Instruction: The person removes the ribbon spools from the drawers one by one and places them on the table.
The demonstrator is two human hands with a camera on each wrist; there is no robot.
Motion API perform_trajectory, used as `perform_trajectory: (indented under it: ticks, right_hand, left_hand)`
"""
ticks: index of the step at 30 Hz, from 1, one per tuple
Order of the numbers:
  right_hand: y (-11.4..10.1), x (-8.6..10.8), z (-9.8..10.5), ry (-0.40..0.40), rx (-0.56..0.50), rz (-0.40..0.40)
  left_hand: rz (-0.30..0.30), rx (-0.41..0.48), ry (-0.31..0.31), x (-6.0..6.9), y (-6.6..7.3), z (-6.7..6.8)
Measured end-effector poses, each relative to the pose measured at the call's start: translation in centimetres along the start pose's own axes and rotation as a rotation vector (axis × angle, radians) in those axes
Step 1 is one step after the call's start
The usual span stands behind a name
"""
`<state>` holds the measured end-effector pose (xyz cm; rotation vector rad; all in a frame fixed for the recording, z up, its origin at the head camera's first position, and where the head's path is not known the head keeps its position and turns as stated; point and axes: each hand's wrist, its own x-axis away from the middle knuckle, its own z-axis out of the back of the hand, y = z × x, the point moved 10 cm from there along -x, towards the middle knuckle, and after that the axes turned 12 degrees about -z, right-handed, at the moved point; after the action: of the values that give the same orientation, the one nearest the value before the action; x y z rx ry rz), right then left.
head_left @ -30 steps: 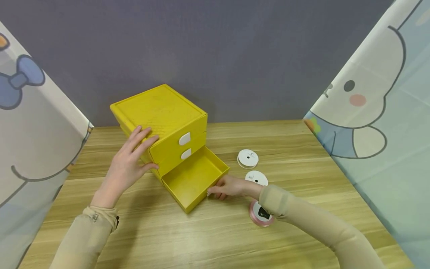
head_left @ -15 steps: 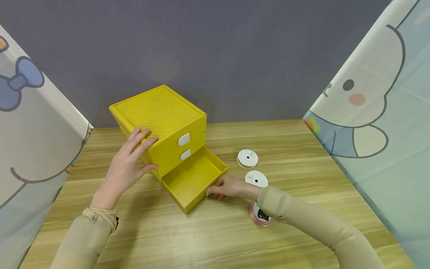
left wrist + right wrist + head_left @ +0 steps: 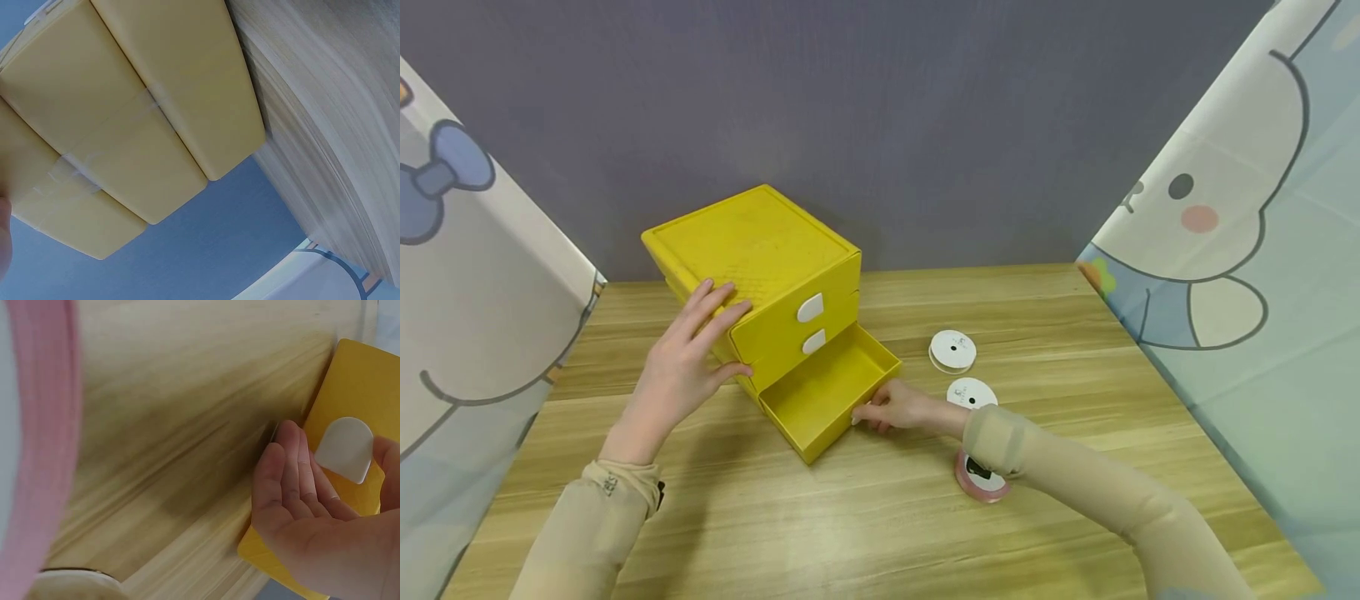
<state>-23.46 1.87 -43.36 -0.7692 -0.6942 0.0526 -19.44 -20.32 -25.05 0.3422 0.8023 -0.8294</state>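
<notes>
A yellow drawer cabinet stands turned at an angle on the table, its lowest drawer pulled partly out and bare inside. My left hand rests on the cabinet's near left edge, fingers spread over the top and thumb lower at the front corner. At the pulled-out drawer's front is my right hand. In the right wrist view its thumb and fingers lie on either side of the white handle, pinching it. The left wrist view shows the cabinet's stacked yellow side with clear tape across it.
Right of the cabinet lie a white spool, a second white spool and a pink ribbon spool, the latter two partly behind the right forearm. A grey wall stands behind the wooden table.
The lowest drawer has slid slightly inward, and my right hand has moved with it toward the cabinet. My left hand keeps its place on the cabinet.
</notes>
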Motion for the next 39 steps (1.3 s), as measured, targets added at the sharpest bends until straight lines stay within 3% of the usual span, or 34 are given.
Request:
perform_trajectory:
  ticks: [27, 39]
  right_hand:
    - [-3.3, -3.0, 0.4, 0.01, 0.045, 0.028]
    - [-3.7, -3.8, 0.4, 0.016, 0.014, -0.009]
  left_hand:
    - [-0.016, 0.014, 0.004, -0.1, 0.1, 0.1]
    - [-0.012, 0.013, 0.0, 0.0, 0.0, 0.0]
